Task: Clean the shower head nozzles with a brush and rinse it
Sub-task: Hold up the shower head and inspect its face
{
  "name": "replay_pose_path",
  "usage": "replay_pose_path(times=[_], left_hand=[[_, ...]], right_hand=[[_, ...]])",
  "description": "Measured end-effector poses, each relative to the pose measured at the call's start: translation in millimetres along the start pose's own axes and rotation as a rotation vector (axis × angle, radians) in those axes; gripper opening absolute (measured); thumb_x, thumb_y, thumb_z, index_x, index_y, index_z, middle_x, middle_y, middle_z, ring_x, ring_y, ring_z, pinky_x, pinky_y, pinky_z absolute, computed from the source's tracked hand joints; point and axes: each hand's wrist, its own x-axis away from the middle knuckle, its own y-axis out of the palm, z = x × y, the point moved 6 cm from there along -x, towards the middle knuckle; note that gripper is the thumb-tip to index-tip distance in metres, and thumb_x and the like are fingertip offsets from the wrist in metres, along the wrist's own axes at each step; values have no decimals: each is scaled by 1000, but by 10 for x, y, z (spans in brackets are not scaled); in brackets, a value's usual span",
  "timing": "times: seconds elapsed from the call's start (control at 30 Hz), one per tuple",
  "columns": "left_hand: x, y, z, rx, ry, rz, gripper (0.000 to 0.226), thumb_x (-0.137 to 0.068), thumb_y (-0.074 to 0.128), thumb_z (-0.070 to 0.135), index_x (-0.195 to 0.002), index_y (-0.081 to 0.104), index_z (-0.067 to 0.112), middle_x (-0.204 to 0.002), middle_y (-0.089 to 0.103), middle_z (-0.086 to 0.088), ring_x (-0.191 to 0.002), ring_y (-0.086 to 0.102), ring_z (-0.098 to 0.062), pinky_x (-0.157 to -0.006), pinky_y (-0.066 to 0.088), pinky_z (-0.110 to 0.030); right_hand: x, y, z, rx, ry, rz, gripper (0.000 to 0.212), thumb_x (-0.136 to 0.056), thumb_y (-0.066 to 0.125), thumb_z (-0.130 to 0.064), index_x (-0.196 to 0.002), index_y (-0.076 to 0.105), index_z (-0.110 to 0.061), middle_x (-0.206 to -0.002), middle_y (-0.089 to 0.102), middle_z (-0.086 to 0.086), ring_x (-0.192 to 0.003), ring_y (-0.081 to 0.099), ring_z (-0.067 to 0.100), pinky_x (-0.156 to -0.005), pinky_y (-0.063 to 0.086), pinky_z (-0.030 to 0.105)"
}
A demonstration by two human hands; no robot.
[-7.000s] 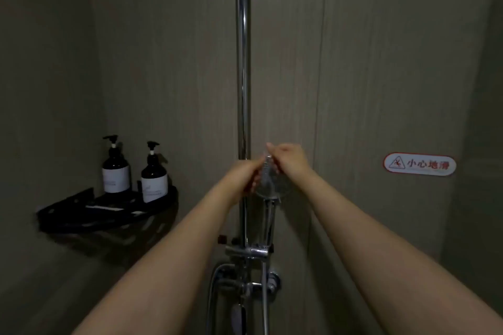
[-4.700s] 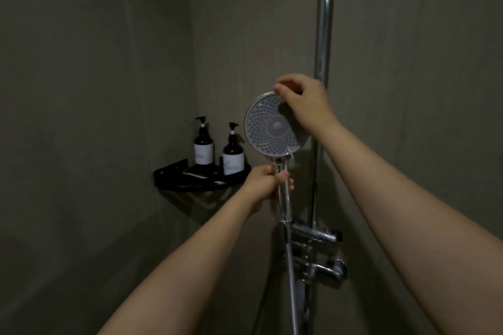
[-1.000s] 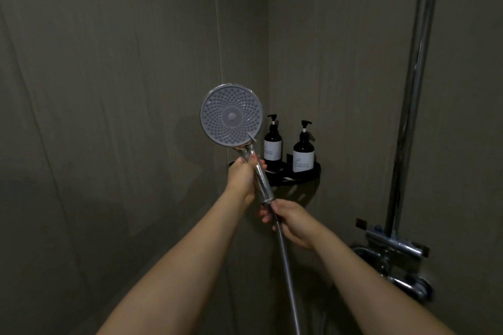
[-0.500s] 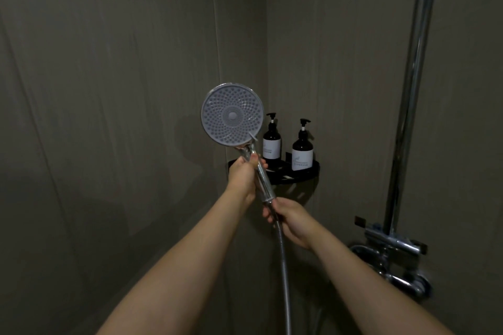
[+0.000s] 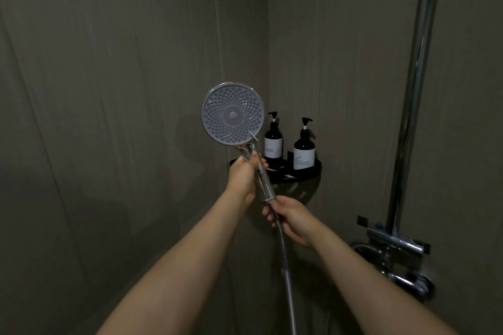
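Note:
The round grey shower head is held up near the middle of the view, its dotted nozzle face turned toward me. My left hand is wrapped around the chrome handle just below the head. My right hand grips the metal hose where it joins the handle's lower end. The hose hangs down out of the bottom of the view. No brush is in sight.
A black corner shelf on the wall holds two dark pump bottles just behind my hands. At the right stand the chrome riser pipe and the mixer valve. Grey-brown wall panels surround everything.
Over the earlier frames the shower head came off its holder on the riser pipe and moved left. In the last second my right hand slid slightly up the hose; the head barely shifted.

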Motion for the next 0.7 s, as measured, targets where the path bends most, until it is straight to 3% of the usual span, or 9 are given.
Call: replay_pose_path(times=[0.17,0.23,0.3,0.4,0.57,0.7], left_hand=[[-17,-6,-13,1,8,-12,23,-97,42,11,-76,50,12,-73,53,-5,-68,53,-13,-70,44,-25],[-28,-5,-13,-12,1,-21,23,-97,42,12,-76,51,12,-74,54,-4,-69,53,-13,-71,44,-26],[-37,-8,-6,-23,1,-21,24,-97,42,12,-75,51,12,-74,54,-4,-69,54,-14,-71,44,-26],[-42,-17,-12,-14,-4,-11,23,-97,42,12,-76,51,12,-73,54,-4,-68,53,-14,-69,45,-25],[-77,-25,-70,-5,-19,-4,22,-97,44,14,-76,51,12,-74,55,-4,-69,54,-13,-70,46,-25],[-69,2,-55,-23,-9,-16,23,-97,44,14,-75,50,12,-74,55,-5,-70,55,-14,-72,45,-27]], right_hand=[[-11,-28,-3,53,-43,78,19,-88,52,3,-82,46,-14,-71,54,2,-55,51,7,-46,41,14],[-5,-4,6,-14,-28,36,11,-93,48,-7,-87,52,-15,-72,56,3,-58,50,8,-51,40,17],[-5,4,18,-128,4,5,20,-98,37,-15,-91,56,-12,-73,57,6,-62,49,12,-57,37,22],[5,-7,11,-117,6,8,27,-99,31,-10,-91,57,-7,-76,58,9,-66,50,14,-59,36,24],[-25,-30,30,63,-19,63,17,-92,45,2,-85,51,-12,-75,60,5,-64,53,10,-54,43,15],[-21,-34,17,12,-37,82,12,-91,49,0,-87,50,-12,-73,57,5,-61,50,10,-52,42,15]])
